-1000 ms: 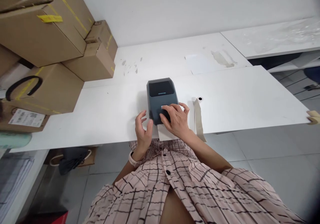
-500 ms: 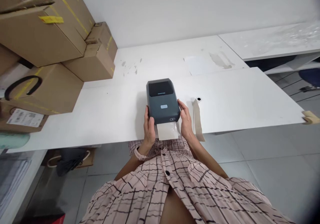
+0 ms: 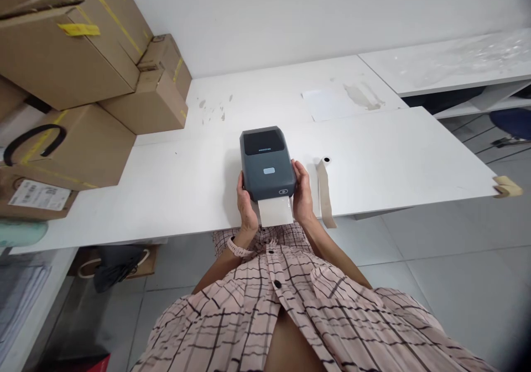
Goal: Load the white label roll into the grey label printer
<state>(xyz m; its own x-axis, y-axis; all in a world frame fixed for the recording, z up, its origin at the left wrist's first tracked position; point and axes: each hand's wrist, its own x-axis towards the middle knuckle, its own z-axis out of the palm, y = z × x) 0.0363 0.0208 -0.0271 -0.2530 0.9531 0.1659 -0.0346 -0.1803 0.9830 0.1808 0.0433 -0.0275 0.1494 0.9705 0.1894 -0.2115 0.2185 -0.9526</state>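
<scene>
- Head view, centre of the frame: we find the dark grey device [image 3: 267,164] at the near side of the bench [image 3: 394,167]. Whether its base rests fully there or is slightly raised, we cannot tell.
- The left hand [image 3: 248,210] and the right hand [image 3: 303,198] are partly curled, one against each side of the device, holding it between them. Some fingertips are hidden.
- We judge the smooth-looking casing a slip risk: uneven pressure from the two palms could let one side drop or twist.
- The device sits near the bench's edge; a pull toward the lower frame could leave its front unsupported and tip it.
- A paper strip [image 3: 276,211] projects below the device's front, between the wrists. We consider it liable to crease or tear if either wrist closes inward or the shirt [image 3: 286,250] catches it.
- Right of centre, a paper roll [image 3: 326,160] lies near the right hand, apart from it. Its unwound tail [image 3: 326,195] appears to overhang the bench's edge; a sleeve or forearm brushing that end could drag the roll off.
</scene>
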